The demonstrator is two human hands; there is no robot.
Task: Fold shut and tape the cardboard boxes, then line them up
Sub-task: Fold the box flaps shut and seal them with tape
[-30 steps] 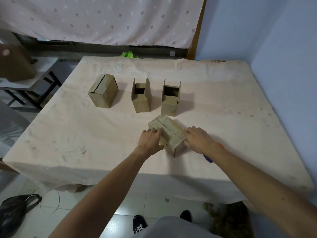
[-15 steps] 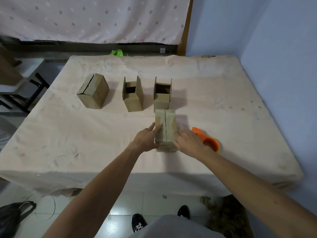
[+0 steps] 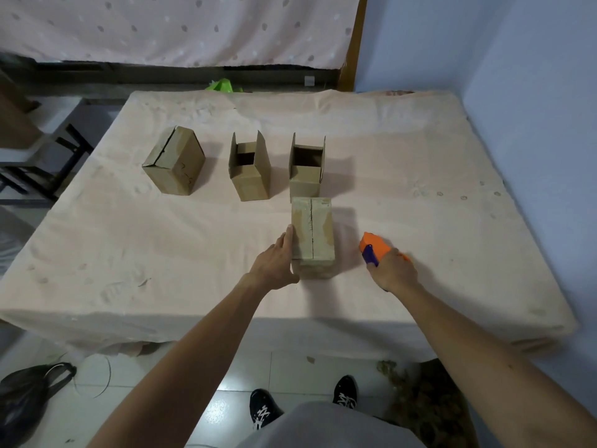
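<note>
we are working at the cloth-covered table (image 3: 420,156), taking the folded box (image 3: 312,234) near its front edge as our landmark; its flaps are lying shut, with the seam (image 3: 311,227) running away from us and, as far as we are judging, not yet taped. one open box (image 3: 306,169) is standing just behind it, a second open box (image 3: 250,171) behind and to its left, and a closed box (image 3: 174,161) further left again. our left hand (image 3: 274,266) is lying flat with straight fingers against the folded box's left side, bracing it and gripping nothing. our right hand (image 3: 392,270), just right of the box, is curling over the handle of the orange tape dispenser (image 3: 374,248) and gripping it. taping is looking like the step in hand: we are wanting the bracing hand pressing the flaps level, and the tape starting on the near end wall, then running straight along the seam and over the far end. the hand is hiding the dispenser's roll and cutter, so we are not seeing whether tape is ready; the folded box's far end and underside are hiding too, and we are not making out whether the closed box is taped.
</note>
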